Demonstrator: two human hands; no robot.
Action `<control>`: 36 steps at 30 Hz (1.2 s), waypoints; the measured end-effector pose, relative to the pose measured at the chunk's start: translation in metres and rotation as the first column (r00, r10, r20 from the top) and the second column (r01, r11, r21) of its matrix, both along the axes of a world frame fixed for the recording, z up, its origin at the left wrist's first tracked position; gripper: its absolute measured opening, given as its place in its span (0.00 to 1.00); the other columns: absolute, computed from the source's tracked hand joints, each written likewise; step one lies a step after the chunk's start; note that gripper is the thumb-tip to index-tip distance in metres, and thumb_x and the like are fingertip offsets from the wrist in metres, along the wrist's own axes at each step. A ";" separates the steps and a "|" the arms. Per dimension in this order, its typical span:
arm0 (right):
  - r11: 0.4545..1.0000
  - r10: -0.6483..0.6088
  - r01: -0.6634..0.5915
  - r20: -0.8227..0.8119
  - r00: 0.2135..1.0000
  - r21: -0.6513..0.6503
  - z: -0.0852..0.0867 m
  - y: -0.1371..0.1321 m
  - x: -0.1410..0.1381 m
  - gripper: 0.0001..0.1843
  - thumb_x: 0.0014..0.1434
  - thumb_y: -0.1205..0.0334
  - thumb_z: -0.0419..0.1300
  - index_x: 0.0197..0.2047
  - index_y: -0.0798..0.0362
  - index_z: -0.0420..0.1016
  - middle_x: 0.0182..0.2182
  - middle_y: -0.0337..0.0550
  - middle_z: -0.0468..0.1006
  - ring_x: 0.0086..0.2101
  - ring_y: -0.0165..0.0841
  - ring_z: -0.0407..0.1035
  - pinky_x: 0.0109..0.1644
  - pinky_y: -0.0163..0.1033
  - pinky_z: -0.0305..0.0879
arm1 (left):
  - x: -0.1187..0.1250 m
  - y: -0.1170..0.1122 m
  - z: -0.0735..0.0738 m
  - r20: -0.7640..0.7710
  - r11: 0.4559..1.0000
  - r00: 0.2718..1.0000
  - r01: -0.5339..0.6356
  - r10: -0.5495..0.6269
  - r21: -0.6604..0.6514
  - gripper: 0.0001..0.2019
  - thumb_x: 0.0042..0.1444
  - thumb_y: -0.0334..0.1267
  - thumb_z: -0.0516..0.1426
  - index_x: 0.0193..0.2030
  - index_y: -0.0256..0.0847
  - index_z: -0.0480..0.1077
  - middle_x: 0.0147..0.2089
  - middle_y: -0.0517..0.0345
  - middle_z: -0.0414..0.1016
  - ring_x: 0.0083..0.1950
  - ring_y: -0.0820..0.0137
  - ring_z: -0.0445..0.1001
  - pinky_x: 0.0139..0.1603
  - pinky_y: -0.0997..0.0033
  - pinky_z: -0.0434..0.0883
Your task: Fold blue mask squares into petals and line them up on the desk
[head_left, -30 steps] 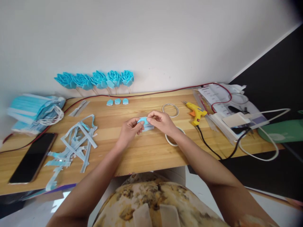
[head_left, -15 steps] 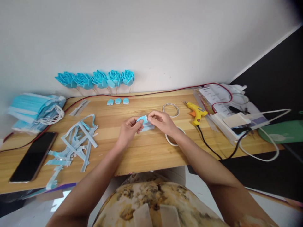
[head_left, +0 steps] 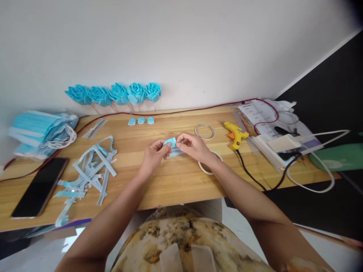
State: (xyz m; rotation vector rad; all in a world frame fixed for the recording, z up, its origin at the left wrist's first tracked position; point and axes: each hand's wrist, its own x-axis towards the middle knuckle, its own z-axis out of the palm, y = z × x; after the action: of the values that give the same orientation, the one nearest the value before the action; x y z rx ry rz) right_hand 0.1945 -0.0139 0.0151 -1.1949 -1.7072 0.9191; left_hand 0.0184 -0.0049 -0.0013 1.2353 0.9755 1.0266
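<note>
A small folded piece of blue mask fabric (head_left: 171, 141) is pinched between the thumb and fingers of my left hand (head_left: 154, 154). At its right edge, my right hand (head_left: 193, 146) is closed, with thumb and forefinger on the corner. More pale blue fabric (head_left: 177, 152) shows just below, between the hands; whether it is a separate piece I cannot tell. Behind the hands lie three small folded blue petals (head_left: 141, 120) in a row. Several blue fabric flowers (head_left: 119, 94) on thin sticks lean against the wall.
Right of my hands are two tape rings, the far ring (head_left: 214, 132) and the near ring (head_left: 200, 166), a yellow glue gun (head_left: 236, 135) and a white power strip (head_left: 269, 151). At left are mask strips (head_left: 106, 181), a phone (head_left: 39, 189) and stacked blue masks (head_left: 31, 126).
My right fingers have shifted very slightly left along the piece's edge. My left hand keeps its hold, and the things on the table stay where they were.
</note>
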 end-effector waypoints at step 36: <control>0.991 0.010 -0.024 -0.106 0.994 -0.130 -0.004 0.001 0.000 0.08 0.54 0.59 0.59 0.29 0.54 0.69 0.23 0.34 0.66 0.24 0.25 0.57 0.28 0.32 0.55 | 0.000 0.001 0.001 -0.008 0.999 1.000 0.022 -0.022 -0.023 0.15 0.49 0.48 0.62 0.30 0.36 0.70 0.22 0.60 0.72 0.21 0.78 0.66 0.21 0.78 0.65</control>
State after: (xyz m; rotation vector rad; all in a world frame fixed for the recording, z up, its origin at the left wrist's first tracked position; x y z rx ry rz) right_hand 0.1943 -0.0125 0.0115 -1.1969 -1.5960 1.0993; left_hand 0.0185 -0.0038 -0.0007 1.2301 0.9759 0.9912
